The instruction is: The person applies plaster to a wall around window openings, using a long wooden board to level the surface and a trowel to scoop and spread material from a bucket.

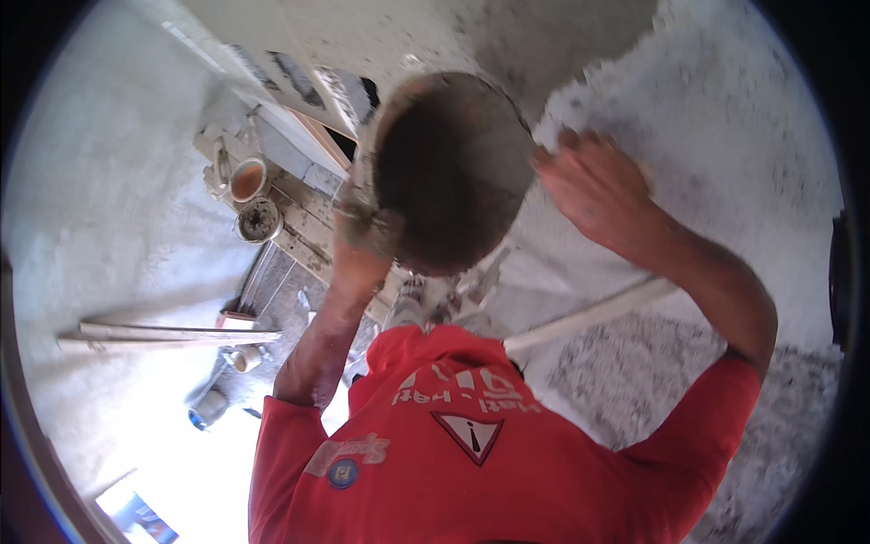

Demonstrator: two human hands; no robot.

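Note:
A round bucket (453,172), its inside smeared with grey mortar, is tilted so that its mouth faces me; the dark inner bottom is hard to make out. My left hand (367,238), coated in grey mortar, is closed on the bucket's near left side. My right hand (594,181) is curled closed beside the right rim, in front of the pale wall. A small yellowish bit shows at the back of that hand, but what its fingers hold is hidden.
Grey wet plaster (571,41) covers part of the wall. Lower left, a plank platform (304,222) carries an orange-lined container (247,179) and a small mortar bucket (259,220). Long boards (172,337) lie further left. My feet (412,292) show below the bucket.

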